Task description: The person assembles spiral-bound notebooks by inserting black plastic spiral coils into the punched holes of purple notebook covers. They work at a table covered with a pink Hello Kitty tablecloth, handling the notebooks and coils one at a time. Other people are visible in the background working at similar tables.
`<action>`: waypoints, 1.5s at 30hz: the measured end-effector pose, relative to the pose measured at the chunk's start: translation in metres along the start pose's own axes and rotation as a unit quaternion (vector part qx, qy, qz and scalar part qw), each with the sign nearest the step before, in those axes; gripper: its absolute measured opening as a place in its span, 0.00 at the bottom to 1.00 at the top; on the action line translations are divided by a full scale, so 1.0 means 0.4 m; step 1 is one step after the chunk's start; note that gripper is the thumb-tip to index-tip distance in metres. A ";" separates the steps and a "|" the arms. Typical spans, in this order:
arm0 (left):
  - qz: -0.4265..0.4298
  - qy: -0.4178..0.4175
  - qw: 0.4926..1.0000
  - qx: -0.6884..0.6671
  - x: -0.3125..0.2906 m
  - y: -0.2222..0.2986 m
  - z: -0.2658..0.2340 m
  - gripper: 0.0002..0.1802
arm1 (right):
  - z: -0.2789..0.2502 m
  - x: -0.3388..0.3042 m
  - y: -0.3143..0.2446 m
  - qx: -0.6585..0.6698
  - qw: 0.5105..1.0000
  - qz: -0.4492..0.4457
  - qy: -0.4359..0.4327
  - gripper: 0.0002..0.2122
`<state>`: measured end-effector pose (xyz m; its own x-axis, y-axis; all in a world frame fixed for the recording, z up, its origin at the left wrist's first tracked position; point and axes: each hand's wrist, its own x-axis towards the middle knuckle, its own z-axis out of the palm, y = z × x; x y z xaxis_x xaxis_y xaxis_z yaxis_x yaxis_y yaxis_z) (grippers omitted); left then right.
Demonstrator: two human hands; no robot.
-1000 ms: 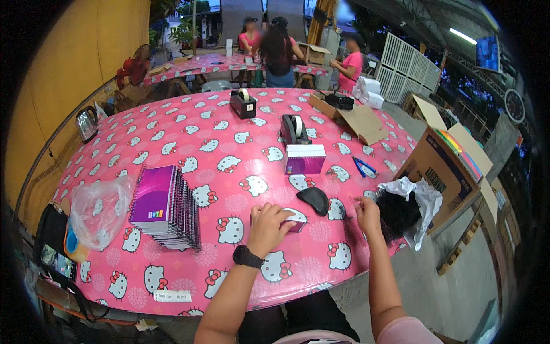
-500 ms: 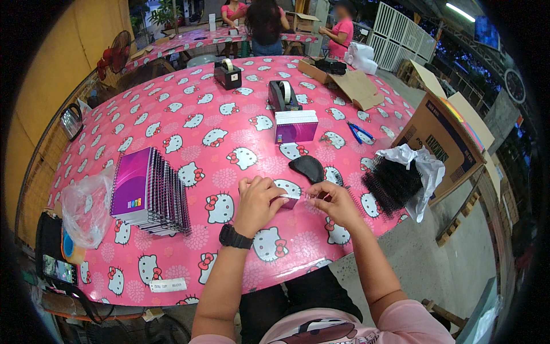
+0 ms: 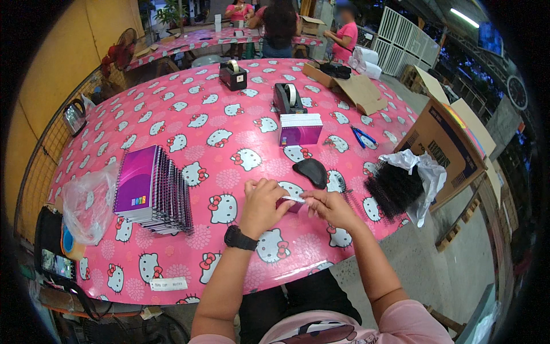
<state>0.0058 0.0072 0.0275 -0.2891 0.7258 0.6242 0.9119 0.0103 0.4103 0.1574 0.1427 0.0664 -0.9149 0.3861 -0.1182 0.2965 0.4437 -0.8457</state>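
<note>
My left hand (image 3: 260, 207), a black watch on its wrist, is closed around a small purple-covered notebook (image 3: 295, 206) standing edge-up on the table. Fingers of my right hand (image 3: 331, 207) are pinched together at the notebook's right end; whatever thin thing they hold is too small to make out. Just beyond sits a black, rounded, flat object (image 3: 311, 172). To the left stands a row of purple spiral notebooks (image 3: 136, 179) with black coils. Farther off is a stack of purple-covered pads (image 3: 301, 135), no coils showing on it. Loose black binding coils (image 3: 392, 192) lie in white paper at the right.
Two tape dispensers (image 3: 234, 77) stand toward the back of the pink patterned table (image 3: 189, 137). Blue-handled pliers (image 3: 362, 136) lie at right, near a large cardboard box (image 3: 438, 149). A plastic bag (image 3: 89, 200) and phone (image 3: 58, 265) are at left. People in pink work beyond.
My right hand has moved left, from slightly apart to touching the notebook's right end. My left hand keeps its hold. The whole view has shifted slightly.
</note>
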 end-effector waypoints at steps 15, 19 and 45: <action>-0.012 0.023 1.000 0.007 -0.001 0.012 0.010 0.13 | 0.017 0.003 0.063 -0.092 0.966 -0.209 0.124 0.08; -0.015 0.023 1.000 0.012 -0.002 0.009 0.006 0.13 | 0.002 -0.001 0.044 -0.058 0.996 -0.060 0.039 0.08; 0.059 -0.068 0.994 -0.060 0.004 0.047 0.015 0.10 | -0.096 0.166 0.150 -0.218 0.941 -0.197 0.168 0.16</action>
<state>0.0244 0.0129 0.0323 -0.1333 0.8033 0.5805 0.8932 -0.1564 0.4216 0.1250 0.2258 0.0279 -0.8602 0.3248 0.3931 0.1044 0.8668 -0.4876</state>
